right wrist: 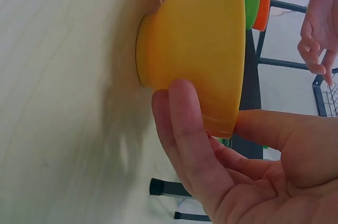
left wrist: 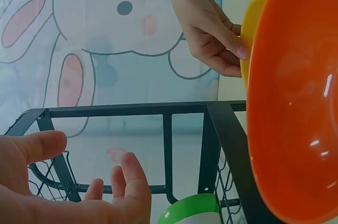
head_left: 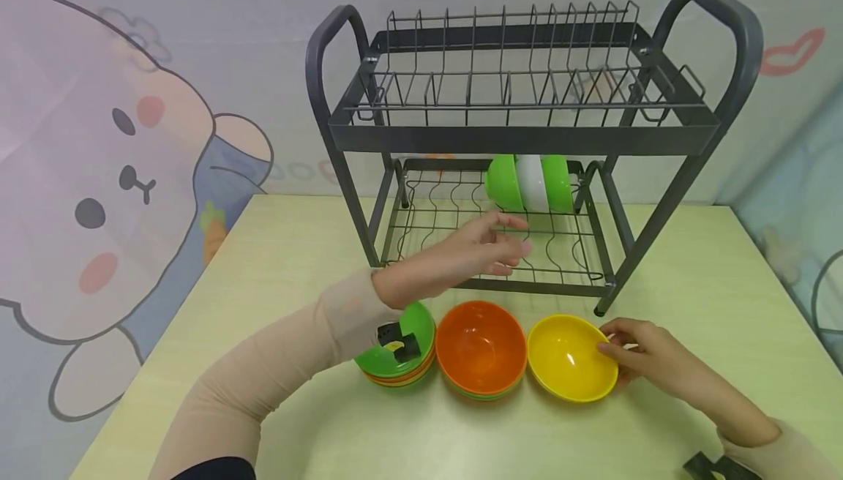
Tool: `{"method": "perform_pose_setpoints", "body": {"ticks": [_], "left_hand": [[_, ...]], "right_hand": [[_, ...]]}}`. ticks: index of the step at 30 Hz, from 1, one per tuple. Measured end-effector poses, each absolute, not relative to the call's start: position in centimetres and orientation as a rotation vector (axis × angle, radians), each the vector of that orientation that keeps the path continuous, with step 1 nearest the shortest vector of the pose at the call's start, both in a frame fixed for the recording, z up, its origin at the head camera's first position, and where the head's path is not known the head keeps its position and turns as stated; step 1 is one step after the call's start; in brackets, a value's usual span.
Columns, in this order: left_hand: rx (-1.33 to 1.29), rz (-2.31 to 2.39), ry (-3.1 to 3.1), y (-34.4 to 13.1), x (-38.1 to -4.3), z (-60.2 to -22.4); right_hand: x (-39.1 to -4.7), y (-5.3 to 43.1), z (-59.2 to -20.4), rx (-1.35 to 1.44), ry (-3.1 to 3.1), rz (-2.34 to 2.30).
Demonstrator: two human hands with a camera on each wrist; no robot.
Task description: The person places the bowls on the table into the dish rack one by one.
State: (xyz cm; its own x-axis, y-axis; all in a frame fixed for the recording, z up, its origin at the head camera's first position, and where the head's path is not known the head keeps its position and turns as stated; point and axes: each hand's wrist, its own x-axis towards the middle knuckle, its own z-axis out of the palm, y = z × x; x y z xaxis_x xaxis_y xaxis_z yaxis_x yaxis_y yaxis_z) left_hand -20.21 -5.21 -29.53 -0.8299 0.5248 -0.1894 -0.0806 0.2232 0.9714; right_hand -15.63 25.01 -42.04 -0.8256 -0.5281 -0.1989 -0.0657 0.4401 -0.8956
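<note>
My right hand (head_left: 648,355) pinches the right rim of a yellow bowl (head_left: 566,355), thumb over the edge and fingers against the outside wall (right wrist: 195,44). My left hand (head_left: 487,246) is held above the front of the rack's lower shelf, fingers relaxed and apart, with nothing in it. Behind those fingers, a row of green and white bowls (head_left: 532,184) stands on edge on that shelf. Just left of the yellow bowl sits an orange bowl (head_left: 481,348) with green showing beneath it. Farther left, a green bowl (head_left: 421,326) tops another stack, partly covered by my left forearm.
A dark two-tier dish rack (head_left: 527,140) stands at the back of the pale table (head_left: 316,246). Wire dividers (head_left: 503,88) line its upper tier. Behind it hangs a cloth backdrop (head_left: 283,48) with a cartoon animal. A cable (head_left: 817,297) hangs at the right edge.
</note>
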Motion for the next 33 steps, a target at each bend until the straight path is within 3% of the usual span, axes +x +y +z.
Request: {"method": "perform_pose_setpoints", "body": {"ticks": [20,33], "left_hand": [[0.419,1.593,1.959,-5.2,-19.1,-30.9],[0.413,1.58,1.948,-5.3,-18.8,-31.2]], "right_hand": [[-15.5,25.6,-43.0,-0.401,2.099,-1.498],[-15.4,25.7,-40.2,-0.457,2.193,-1.488]]}}
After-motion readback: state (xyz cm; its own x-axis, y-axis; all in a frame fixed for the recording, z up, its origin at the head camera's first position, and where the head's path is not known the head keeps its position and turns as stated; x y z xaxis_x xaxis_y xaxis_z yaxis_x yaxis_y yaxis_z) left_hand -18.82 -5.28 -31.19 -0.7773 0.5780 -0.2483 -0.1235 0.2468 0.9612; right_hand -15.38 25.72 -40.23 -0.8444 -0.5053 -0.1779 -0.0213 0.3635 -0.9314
